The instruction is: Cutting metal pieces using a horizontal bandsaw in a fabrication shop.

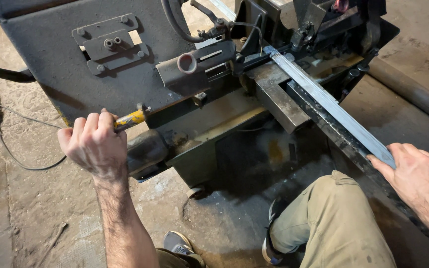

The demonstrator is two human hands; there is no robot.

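Concrete floor point(35, 208). L hand point(94, 144) fingers wrapped round yellow-taped metal lever point(130, 119); R hand point(420, 181) fingertips press long grey steel bar point(323, 101), steadying it.

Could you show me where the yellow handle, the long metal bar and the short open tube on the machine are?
Yellow-wrapped lever handle point(131, 118), head view: on the yellow part beside the left hand.
Long flat grey metal bar point(323, 101), head view: mid-length, top face.
Short grey metal tube point(186, 63), head view: its open round end.
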